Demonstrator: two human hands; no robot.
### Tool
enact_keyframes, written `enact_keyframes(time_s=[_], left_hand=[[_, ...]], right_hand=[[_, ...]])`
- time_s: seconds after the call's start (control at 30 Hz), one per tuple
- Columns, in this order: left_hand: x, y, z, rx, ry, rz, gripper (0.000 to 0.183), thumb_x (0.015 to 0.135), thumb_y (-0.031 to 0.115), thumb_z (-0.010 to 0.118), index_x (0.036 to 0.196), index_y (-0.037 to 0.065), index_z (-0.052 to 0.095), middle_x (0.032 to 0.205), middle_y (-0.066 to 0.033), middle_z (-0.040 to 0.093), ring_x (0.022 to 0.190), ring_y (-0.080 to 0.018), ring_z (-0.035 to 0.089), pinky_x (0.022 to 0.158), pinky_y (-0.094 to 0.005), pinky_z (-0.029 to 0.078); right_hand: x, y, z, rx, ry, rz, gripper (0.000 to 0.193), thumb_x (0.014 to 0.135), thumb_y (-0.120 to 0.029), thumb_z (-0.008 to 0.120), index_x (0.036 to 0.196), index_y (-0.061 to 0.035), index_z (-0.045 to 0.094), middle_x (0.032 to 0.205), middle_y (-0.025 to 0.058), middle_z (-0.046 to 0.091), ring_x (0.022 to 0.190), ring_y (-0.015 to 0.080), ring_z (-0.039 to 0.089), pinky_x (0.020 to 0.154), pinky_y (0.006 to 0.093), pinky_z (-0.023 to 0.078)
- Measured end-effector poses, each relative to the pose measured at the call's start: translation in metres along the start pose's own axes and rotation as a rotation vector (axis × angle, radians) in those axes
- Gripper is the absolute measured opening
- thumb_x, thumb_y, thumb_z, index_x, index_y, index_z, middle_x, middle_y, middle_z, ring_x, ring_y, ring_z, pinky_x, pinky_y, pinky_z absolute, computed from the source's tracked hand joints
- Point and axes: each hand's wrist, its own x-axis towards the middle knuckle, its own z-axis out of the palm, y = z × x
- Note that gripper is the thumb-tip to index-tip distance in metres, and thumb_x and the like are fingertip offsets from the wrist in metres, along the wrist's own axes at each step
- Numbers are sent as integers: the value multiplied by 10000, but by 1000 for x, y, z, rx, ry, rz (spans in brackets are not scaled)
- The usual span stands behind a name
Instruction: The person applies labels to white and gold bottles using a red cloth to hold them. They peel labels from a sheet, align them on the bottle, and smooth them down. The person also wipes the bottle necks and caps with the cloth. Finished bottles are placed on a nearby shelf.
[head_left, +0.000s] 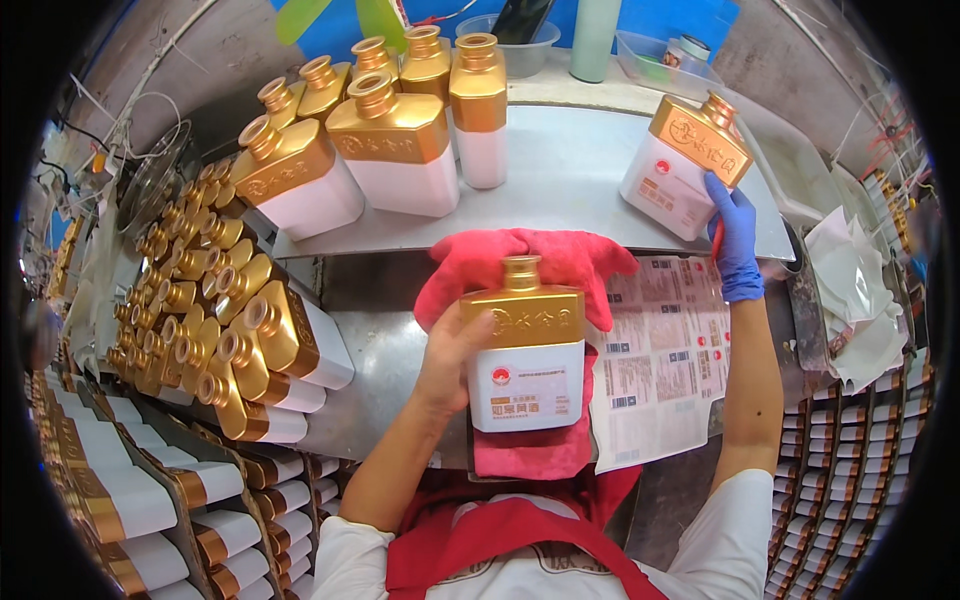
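Observation:
My bare left hand [450, 350] grips a flat white bottle [527, 375] with a gold shoulder and neck by its left side. This bottle stands upright over a red cloth [533, 452] in front of me, its printed front facing me. At the right, my right hand [738, 235] in a blue glove holds a second gold-and-white bottle [675, 175] by its lower right edge. That one leans slightly, at the grey raised shelf [560, 200]. Some of the right fingers are hidden behind it. Beside the cloth lies a sheet of printed labels [655, 370].
Several like bottles [395, 175] stand on the shelf's left part. Many more bottles [230, 330] crowd the left side, and stacked racks of them [850, 480] fill both lower corners. White backing paper [850, 290] hangs at the right. Clear tubs [525, 55] and a pale green cylinder [596, 40] stand behind.

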Motion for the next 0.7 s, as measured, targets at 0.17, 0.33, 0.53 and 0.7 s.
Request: enact_keyframes(time_s=[0.17, 0.33, 0.53, 0.7], left_hand=[[-23, 8, -6, -12, 52, 159, 386, 884, 189, 551, 1207, -9, 476, 1126, -124, 586, 1019, -204, 583, 880, -350, 474], [-66, 41, -43, 117, 183, 458, 444, 855, 151, 576, 1233, -30, 428, 1122, -143, 572, 1000, -220, 586, 876, -362, 476], [-89, 38, -96, 595, 339, 733, 523, 807, 202, 648, 1215, -40, 428, 1089, -101, 535, 1010, -176, 531, 885, -311, 424], [-91, 25, -112, 686, 325, 781, 642, 778, 355, 675, 1208, -51, 427, 1096, -99, 515, 1025, -187, 505, 909, -313, 388]], right_hand=[[-48, -14, -5, 254, -71, 183, 280, 847, -371, 616, 780, -99, 600, 584, -75, 460, 446, 4, 360, 390, 177, 207], [-140, -34, 9, 213, -155, 425, 290, 829, -378, 632, 781, -95, 591, 565, -65, 460, 424, 15, 360, 384, 186, 226], [-183, -28, 53, 199, -629, 651, 395, 823, -353, 647, 900, 33, 620, 664, 13, 569, 509, 60, 492, 436, 202, 362], [-185, -21, 78, 277, -630, 719, 497, 833, -292, 656, 1134, 89, 551, 1076, 146, 608, 986, 196, 595, 861, 304, 477]])
